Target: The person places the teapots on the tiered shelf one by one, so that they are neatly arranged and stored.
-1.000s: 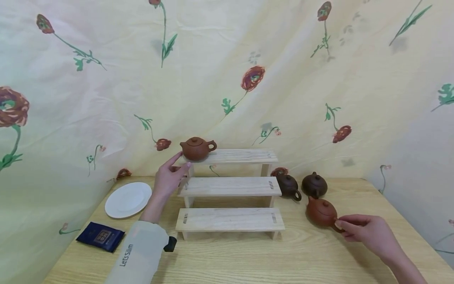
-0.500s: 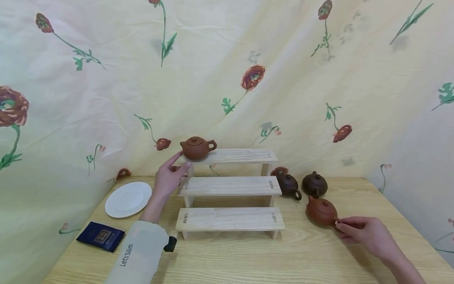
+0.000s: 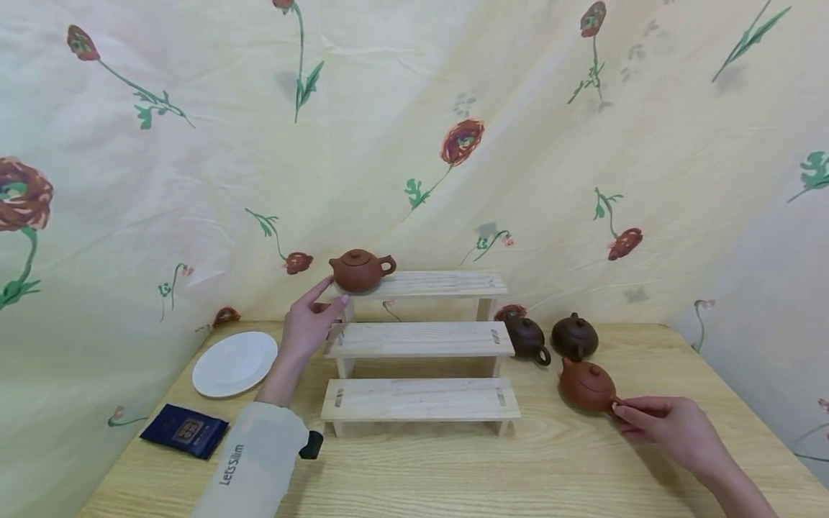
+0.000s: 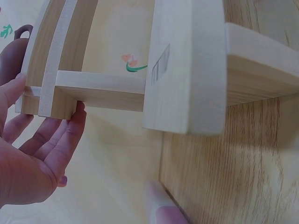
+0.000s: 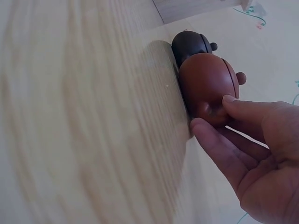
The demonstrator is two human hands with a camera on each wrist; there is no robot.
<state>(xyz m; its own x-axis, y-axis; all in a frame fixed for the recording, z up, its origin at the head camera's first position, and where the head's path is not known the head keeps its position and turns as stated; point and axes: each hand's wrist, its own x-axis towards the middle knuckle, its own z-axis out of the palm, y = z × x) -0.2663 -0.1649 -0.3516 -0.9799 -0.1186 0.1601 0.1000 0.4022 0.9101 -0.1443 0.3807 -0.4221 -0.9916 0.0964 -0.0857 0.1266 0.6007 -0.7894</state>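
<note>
A reddish-brown teapot [image 3: 358, 271] stands on the left end of the top step of a pale wooden tiered stand [image 3: 421, 399]. My left hand [image 3: 309, 320] grips that end of the step, its thumb and fingers around the plank's end [image 4: 65, 100], one finger close to the spout. A second reddish-brown teapot [image 3: 586, 387] is on the table at the right. By its handle my right hand [image 3: 673, 428] pinches it between thumb and fingers; the handle is mostly hidden in the right wrist view. Just behind this pot sits a dark brown teapot [image 3: 574, 337].
Another dark teapot [image 3: 527, 340] stands by the stand's right side, partly hidden by the middle step. Left of the stand lie a white plate [image 3: 234, 364] and a dark blue packet [image 3: 185, 431]. A flowered cloth [image 3: 401, 144] hangs behind the wooden table [image 3: 414, 475].
</note>
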